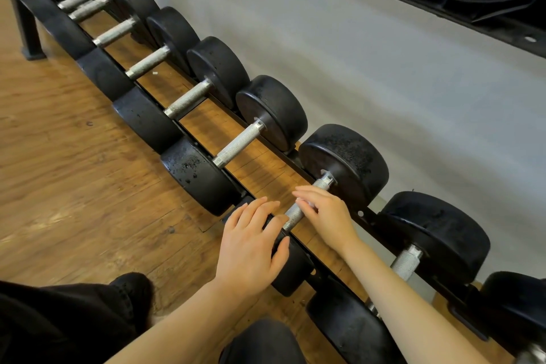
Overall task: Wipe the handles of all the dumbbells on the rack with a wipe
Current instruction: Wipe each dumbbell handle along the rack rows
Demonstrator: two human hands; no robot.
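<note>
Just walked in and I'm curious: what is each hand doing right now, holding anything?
Left hand: open, fingers resting on a dumbbell's near weight.
Right hand: lies over that dumbbell's handle; grip and wipe cannot be told.

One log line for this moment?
left hand: resting on near weight | right hand: on handle | wipe: unseen

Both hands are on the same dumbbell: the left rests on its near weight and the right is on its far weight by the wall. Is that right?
Not quite. In the head view the right hand is on the handle, not the far weight. The left hand does rest on the near weight.
</note>
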